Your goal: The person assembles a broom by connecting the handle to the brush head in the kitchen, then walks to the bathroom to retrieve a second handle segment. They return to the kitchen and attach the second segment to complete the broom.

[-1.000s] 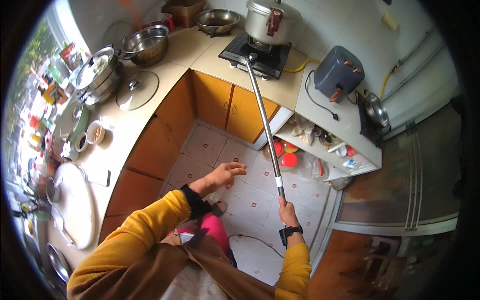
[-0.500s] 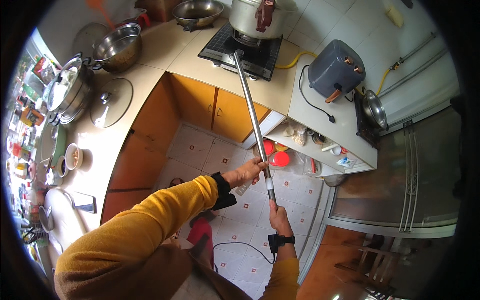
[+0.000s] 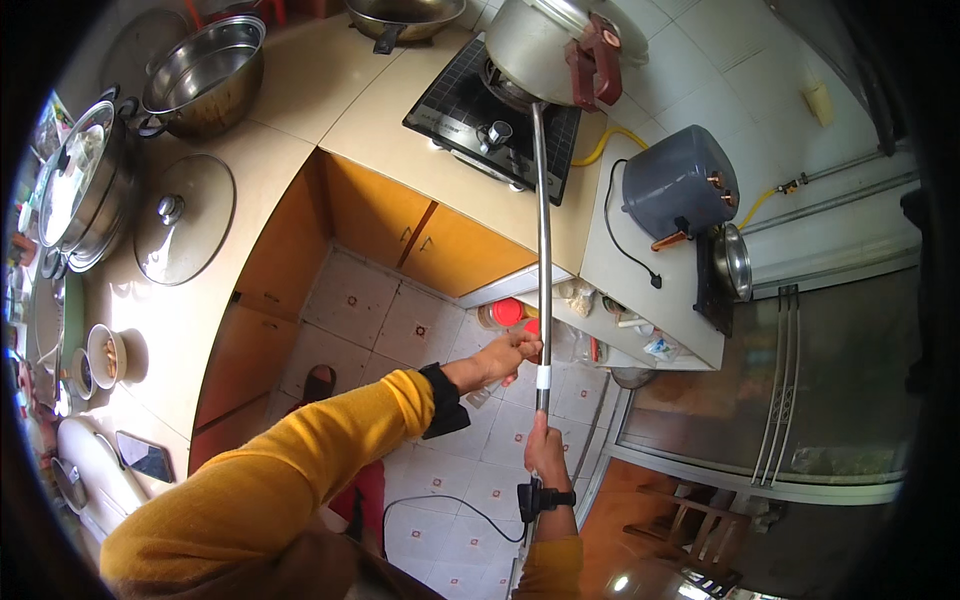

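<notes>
A long silver metal pole (image 3: 545, 240) with a white band low on its shaft stretches away from me over the floor and counter edge. Its far end overlaps the front of the gas stove (image 3: 470, 120), by the burner under a large pressure cooker (image 3: 540, 50); whether they touch I cannot tell. My right hand (image 3: 546, 450) is wrapped round the lower shaft, below the white band. Higher up, my left hand (image 3: 500, 360) has its curled fingers closed at the shaft, partly hidden. Each wrist wears a black strap.
On the left counter stand a steel pot (image 3: 210, 85), a glass lid (image 3: 185, 220), a stacked steamer (image 3: 90, 190) and a bowl (image 3: 107, 355). A grey air fryer (image 3: 680, 180) sits on the right shelf unit. Red-lidded jars (image 3: 507, 312) stand low. Sliding doors (image 3: 700, 400) are at right.
The pole's far end has shifted right across the stove, from its knob toward the pressure cooker. The pole now stands more upright in view. Both hands keep to it; my view has shifted too.
</notes>
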Available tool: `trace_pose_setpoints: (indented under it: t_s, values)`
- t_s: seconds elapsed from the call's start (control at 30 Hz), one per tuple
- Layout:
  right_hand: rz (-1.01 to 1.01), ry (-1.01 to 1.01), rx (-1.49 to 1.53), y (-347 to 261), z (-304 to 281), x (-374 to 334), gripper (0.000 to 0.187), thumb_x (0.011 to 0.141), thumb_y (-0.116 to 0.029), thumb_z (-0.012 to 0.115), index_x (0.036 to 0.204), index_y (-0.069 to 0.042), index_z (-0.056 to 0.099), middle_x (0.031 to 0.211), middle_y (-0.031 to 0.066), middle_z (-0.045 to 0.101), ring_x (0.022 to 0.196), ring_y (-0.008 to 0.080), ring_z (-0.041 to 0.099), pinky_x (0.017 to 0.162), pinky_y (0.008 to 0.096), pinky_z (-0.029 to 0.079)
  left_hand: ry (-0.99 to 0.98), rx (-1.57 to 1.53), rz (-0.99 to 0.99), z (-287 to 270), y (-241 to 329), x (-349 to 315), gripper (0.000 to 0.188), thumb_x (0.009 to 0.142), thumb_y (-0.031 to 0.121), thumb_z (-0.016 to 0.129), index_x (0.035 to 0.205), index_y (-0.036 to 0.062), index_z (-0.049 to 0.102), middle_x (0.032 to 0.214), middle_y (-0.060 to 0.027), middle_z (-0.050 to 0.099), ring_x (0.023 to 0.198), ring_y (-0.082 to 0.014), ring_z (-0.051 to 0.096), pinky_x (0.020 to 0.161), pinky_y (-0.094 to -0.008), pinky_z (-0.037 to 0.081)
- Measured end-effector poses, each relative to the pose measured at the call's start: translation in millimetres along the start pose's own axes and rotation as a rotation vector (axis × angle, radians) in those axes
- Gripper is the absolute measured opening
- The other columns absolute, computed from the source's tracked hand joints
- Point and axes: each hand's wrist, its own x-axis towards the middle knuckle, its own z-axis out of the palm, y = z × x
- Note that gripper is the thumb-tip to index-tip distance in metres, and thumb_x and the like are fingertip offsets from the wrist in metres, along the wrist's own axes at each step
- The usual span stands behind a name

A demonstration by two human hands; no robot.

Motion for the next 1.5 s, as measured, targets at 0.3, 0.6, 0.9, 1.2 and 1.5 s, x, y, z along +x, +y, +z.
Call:
trace_pose_setpoints:
  t_s: [0.3, 0.6, 0.9, 1.2, 1.5]
  values:
    - [-0.060, 0.015, 0.042, -46, 19, 30, 0.070, 0.092, -0.062, 0.036, 0.052, -0.006, 0.042, 0.043, 0.0040, 0.041, 0.035, 0.0170, 0.044, 0.037, 0.0337, 0.035, 0.111, -0.095, -0.157, -90, -18, -74, 0.038, 0.097, 0.024, 0.046, 0.128, 0.0033, 0.043, 0.109, -0.0120, 0.062, 0.042, -0.0068, 0.040, 0.040, -0.0205, 0.038]
    - [0.032, 0.019, 0.191, -83, 28, 39, 0.065, 0.091, -0.066, 0.032, 0.060, -0.010, 0.038, 0.043, 0.0013, 0.034, 0.032, 0.0139, 0.035, 0.032, 0.0290, 0.029, 0.144, -0.368, -0.236, -155, -92, -141, 0.032, 0.094, 0.013, 0.046, 0.125, 0.0038, 0.046, 0.097, -0.0071, 0.064, 0.040, -0.0070, 0.040, 0.039, -0.0200, 0.037]
    - [0.024, 0.056, 0.161, -101, 37, 59, 0.062, 0.092, -0.066, 0.028, 0.065, -0.011, 0.038, 0.045, -0.0007, 0.033, 0.033, 0.0126, 0.032, 0.032, 0.0279, 0.028, 0.352, -0.732, -0.352, -192, -239, -225, 0.030, 0.096, 0.019, 0.049, 0.122, 0.0041, 0.046, 0.089, -0.0092, 0.065, 0.040, -0.0095, 0.043, 0.038, -0.0229, 0.041]
    - [0.062, 0.024, 0.202, -116, 56, 58, 0.063, 0.089, -0.071, 0.028, 0.066, -0.013, 0.034, 0.047, -0.0023, 0.026, 0.036, 0.0102, 0.025, 0.035, 0.0258, 0.023, 0.435, -1.078, -0.425, -203, -350, -268, 0.028, 0.094, 0.016, 0.048, 0.118, 0.0029, 0.053, 0.075, -0.0097, 0.063, 0.043, -0.0117, 0.045, 0.038, -0.0262, 0.042]
    - [0.215, -0.167, 0.352, -118, 56, 59, 0.073, 0.082, -0.081, 0.022, 0.058, -0.013, 0.034, 0.044, -0.0005, 0.028, 0.035, 0.0114, 0.025, 0.035, 0.0268, 0.023, 0.325, -1.047, -0.268, -198, -341, -238, 0.030, 0.092, 0.013, 0.051, 0.119, 0.0027, 0.055, 0.084, -0.0068, 0.063, 0.044, -0.0104, 0.047, 0.039, -0.0230, 0.043]
